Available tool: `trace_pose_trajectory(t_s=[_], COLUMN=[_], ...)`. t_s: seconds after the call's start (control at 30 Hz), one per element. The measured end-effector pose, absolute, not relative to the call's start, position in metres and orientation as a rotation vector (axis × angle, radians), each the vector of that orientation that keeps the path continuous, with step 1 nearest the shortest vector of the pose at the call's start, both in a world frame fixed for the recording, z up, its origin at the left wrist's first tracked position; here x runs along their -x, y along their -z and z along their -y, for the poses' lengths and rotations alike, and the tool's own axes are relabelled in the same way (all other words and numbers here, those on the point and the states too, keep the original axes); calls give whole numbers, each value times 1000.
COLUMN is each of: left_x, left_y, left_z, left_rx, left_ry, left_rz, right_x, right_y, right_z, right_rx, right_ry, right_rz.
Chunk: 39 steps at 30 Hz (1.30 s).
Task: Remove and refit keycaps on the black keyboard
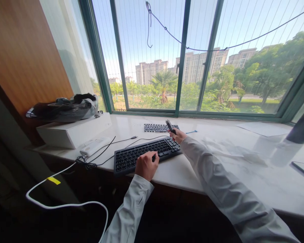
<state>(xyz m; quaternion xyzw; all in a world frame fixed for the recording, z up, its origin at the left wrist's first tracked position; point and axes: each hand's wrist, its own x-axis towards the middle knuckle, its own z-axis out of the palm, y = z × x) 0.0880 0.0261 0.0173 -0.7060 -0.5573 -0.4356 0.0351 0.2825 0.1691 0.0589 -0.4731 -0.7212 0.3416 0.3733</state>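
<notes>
A black keyboard lies near the front edge of a white windowsill counter. My left hand rests curled on the keyboard's front edge, fingers closed on a small dark thing I cannot name. My right hand is raised just above the keyboard's right end and grips a thin dark tool that points up and away. A smaller black keyboard lies farther back by the window.
A white box carrying a dark bag stands at the left, a white device and black cables in front of it. A white cable hangs off the edge. Paper and a dark cylinder sit at right.
</notes>
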Motion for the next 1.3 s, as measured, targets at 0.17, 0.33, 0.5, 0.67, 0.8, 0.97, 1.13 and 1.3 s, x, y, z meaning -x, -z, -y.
trace_pose_trajectory(t_s=[0.17, 0.33, 0.5, 0.67, 0.8, 0.97, 1.13, 1.3], left_x=[-88, -87, -87, -87, -88, -87, -88, -86], left_y=[-18, -18, -19, -20, -19, -19, -20, -20], left_z=[-26, -25, -24, -25, -26, -26, -24, -25], left_rx=[2162, 2168, 2178, 2152, 2153, 2168, 2162, 2168], left_ry=[1358, 1357, 1333, 1310, 1301, 1313, 1289, 1285], left_rz=[1704, 1716, 1725, 1782, 1784, 1787, 1820, 1826], right_x=[-281, -288, -281, -267, -267, -277, -284, -298], right_y=[-65, -70, -67, -63, -68, -82, -90, -88], right_z=[-166, -160, -154, -147, -147, -142, -139, -148], right_rx=[1165, 892, 722, 615, 571, 356, 554, 1063], right_ry=[-1166, -1314, -1293, -1447, -1475, -1508, -1421, -1077], right_rz=[1547, 1400, 1516, 1506, 1331, 1190, 1257, 1498])
